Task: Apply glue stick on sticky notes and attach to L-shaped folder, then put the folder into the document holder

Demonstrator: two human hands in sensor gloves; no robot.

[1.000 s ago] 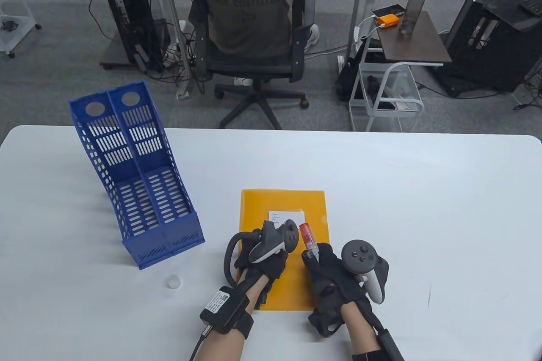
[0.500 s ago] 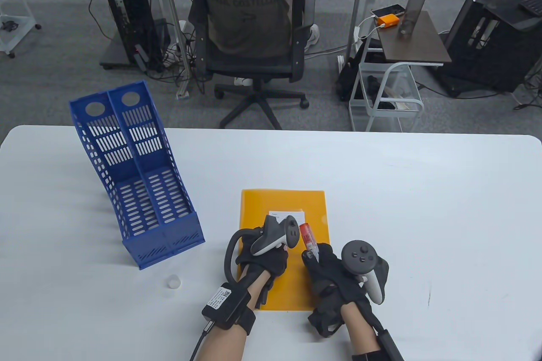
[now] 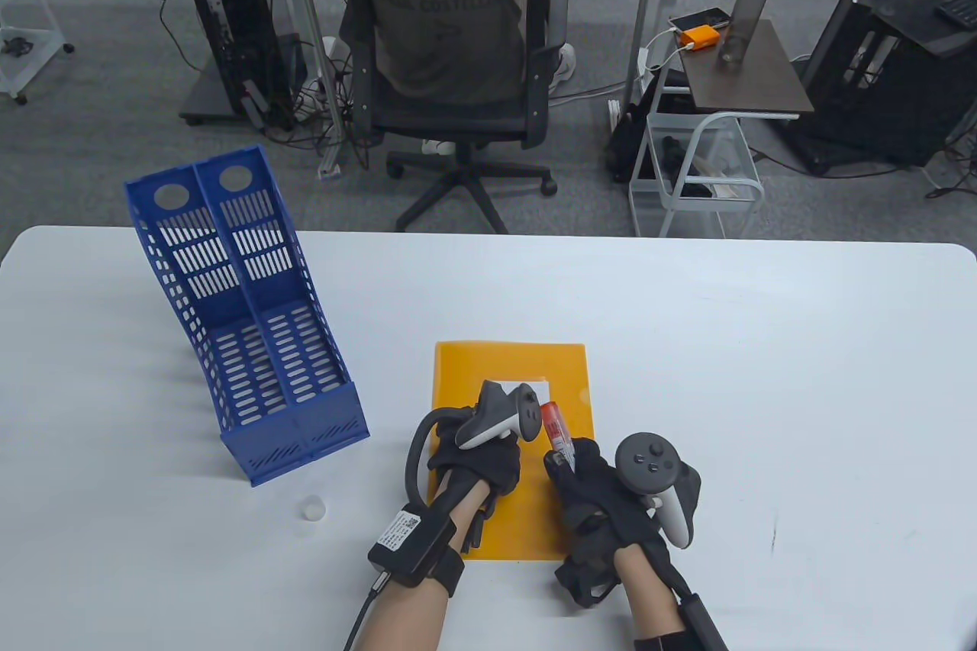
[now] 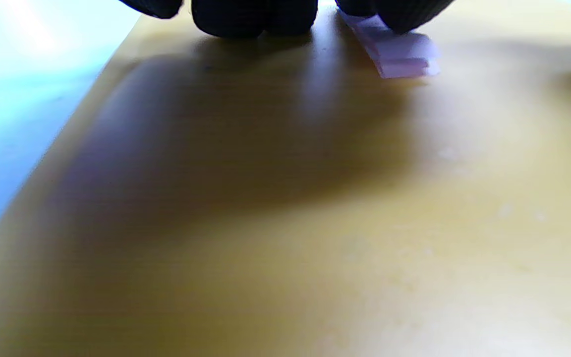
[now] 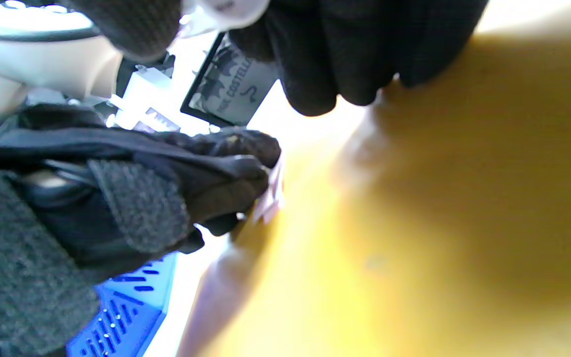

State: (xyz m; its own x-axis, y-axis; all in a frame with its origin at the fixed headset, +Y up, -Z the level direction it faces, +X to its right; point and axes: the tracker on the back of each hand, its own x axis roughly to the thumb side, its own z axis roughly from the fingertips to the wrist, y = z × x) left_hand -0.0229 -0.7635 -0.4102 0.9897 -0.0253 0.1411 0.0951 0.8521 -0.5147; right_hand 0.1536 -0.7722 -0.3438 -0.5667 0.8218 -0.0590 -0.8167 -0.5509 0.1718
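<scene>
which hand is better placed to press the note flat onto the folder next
Left, probably. The left hand already has its fingers on the sticky note atop the yellow folder, while the right hand is occupied gripping the glue stick.

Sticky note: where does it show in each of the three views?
Table view: sticky note on the yellow folder, mostly behind the left hand.
Left wrist view: top centre, under the fingertips.
Right wrist view: centre-left, at the left hand's fingertips.
Shared landmark: the yellow folder.
</scene>
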